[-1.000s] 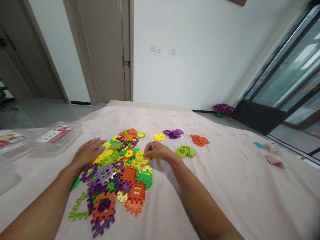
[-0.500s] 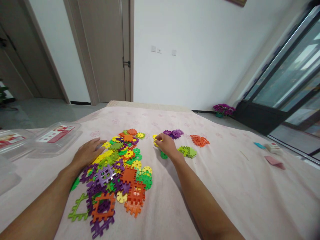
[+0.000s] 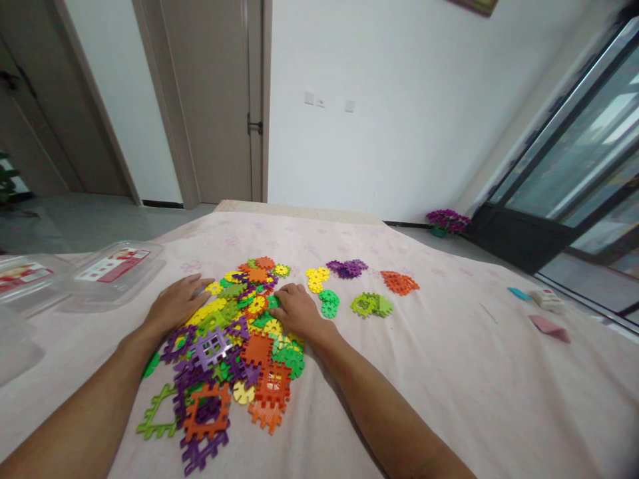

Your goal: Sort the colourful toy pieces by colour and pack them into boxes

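Note:
A mixed heap of flat plastic interlocking pieces (image 3: 234, 339), in yellow, green, orange and purple, lies on a pale pink cloth (image 3: 439, 372). My left hand (image 3: 176, 305) rests flat on the heap's left edge, fingers stretched out. On the heap's right side my right hand (image 3: 295, 308) reaches in, fingers curled down among green and yellow round pieces; what they grip is hidden. Beyond it lie small sorted groups: yellow (image 3: 317, 278), dark green (image 3: 328, 303), purple (image 3: 348, 267), light green (image 3: 372, 304) and orange (image 3: 399, 282).
Clear plastic box lids (image 3: 107, 273) sit at the left edge of the cloth. Small cards and a box (image 3: 545, 307) lie at the far right. A door stands behind, a glass sliding door at the right, and a purple flower pot (image 3: 446, 219) on the floor.
My right hand took a yellow round piece from the heap to the yellow group, left it there, and has come back to the heap. My left hand has stayed put.

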A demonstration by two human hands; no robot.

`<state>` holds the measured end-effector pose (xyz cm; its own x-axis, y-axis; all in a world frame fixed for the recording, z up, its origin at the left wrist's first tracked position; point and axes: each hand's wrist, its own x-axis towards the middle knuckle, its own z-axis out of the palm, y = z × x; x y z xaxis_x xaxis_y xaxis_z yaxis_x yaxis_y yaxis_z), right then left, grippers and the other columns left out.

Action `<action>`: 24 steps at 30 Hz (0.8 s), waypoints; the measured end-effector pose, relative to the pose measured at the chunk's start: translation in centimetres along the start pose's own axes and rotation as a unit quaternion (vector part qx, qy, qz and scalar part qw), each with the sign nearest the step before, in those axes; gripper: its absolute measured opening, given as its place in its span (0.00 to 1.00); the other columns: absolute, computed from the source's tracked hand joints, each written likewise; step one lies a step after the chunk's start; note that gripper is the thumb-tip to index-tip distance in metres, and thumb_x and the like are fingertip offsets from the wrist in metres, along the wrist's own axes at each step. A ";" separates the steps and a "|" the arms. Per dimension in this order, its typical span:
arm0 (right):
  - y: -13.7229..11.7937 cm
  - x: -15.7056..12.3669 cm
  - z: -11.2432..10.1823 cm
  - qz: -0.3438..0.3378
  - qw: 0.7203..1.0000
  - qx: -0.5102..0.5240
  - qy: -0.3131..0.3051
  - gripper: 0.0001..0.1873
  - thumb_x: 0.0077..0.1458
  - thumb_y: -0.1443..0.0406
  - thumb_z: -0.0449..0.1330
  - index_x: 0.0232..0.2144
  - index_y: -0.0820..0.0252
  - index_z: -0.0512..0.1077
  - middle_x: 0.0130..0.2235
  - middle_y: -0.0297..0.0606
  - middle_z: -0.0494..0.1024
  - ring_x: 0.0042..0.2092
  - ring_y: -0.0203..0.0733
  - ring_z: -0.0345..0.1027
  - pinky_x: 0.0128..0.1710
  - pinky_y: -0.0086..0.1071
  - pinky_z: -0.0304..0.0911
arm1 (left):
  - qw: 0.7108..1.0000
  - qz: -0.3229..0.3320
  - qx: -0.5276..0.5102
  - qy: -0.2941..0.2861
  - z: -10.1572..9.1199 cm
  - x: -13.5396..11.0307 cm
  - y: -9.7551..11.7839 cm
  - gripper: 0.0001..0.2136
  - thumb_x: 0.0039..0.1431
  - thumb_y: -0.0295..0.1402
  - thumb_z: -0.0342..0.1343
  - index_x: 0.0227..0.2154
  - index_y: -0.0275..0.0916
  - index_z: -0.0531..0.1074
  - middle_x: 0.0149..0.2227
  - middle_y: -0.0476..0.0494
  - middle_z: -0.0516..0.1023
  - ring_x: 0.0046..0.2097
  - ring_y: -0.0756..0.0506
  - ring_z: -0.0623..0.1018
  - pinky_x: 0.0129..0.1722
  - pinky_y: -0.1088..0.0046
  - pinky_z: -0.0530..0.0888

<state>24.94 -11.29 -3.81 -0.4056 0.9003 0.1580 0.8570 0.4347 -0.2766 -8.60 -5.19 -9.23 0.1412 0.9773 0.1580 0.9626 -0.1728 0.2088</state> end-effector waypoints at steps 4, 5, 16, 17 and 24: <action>0.1 0.4 0.3 0.055 0.996 0.061 0.022 0.19 0.54 0.58 0.70 0.46 0.59 0.77 0.48 0.43 0.76 0.52 0.49 0.65 0.50 0.36 0.60 | 1.000 0.004 0.001 0.002 0.1 0.0 -0.1 0.31 0.65 0.51 0.37 0.62 0.44 0.70 0.67 0.37 0.66 0.65 0.37 0.68 0.64 0.58 0.63; 0.2 0.5 0.4 0.066 0.994 0.081 0.033 0.19 0.51 0.58 0.71 0.44 0.59 0.77 0.47 0.42 0.77 0.50 0.48 0.66 0.49 0.35 0.60 | 1.000 0.004 -0.001 0.004 0.1 0.0 -0.2 0.31 0.65 0.51 0.38 0.62 0.44 0.70 0.67 0.37 0.67 0.65 0.37 0.69 0.64 0.58 0.63; 1.7 1.2 2.7 0.145 0.913 0.368 0.094 0.10 0.49 0.70 0.65 0.36 0.59 0.75 0.30 0.29 0.76 0.32 0.34 0.68 0.31 0.26 0.60 | 1.000 0.009 -0.010 0.008 -0.1 -0.1 0.1 0.31 0.64 0.51 0.39 0.62 0.42 0.71 0.66 0.37 0.67 0.65 0.37 0.69 0.64 0.58 0.63; 2.1 1.3 2.5 0.146 0.914 0.366 0.095 0.10 0.49 0.70 0.64 0.37 0.59 0.76 0.30 0.30 0.76 0.32 0.34 0.68 0.31 0.26 0.60 | 1.000 0.010 -0.012 0.009 -0.2 -0.1 0.1 0.31 0.64 0.51 0.39 0.62 0.42 0.71 0.66 0.37 0.67 0.65 0.37 0.69 0.64 0.58 0.63; 6.1 0.2 -4.1 0.120 0.955 0.268 0.040 0.08 0.49 0.69 0.60 0.31 0.62 0.80 0.26 0.32 0.77 0.28 0.34 0.66 0.28 0.26 0.56 | 1.000 0.006 -0.027 0.014 -0.3 -0.3 0.2 0.29 0.63 0.51 0.42 0.61 0.43 0.72 0.66 0.39 0.68 0.66 0.36 0.68 0.65 0.58 0.63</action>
<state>31.37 -8.56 -1.55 -0.1735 0.9803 0.0940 0.6279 0.1837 -0.7563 -8.55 -5.51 -8.97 0.1448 0.9717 0.1868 0.9467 -0.1909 0.2594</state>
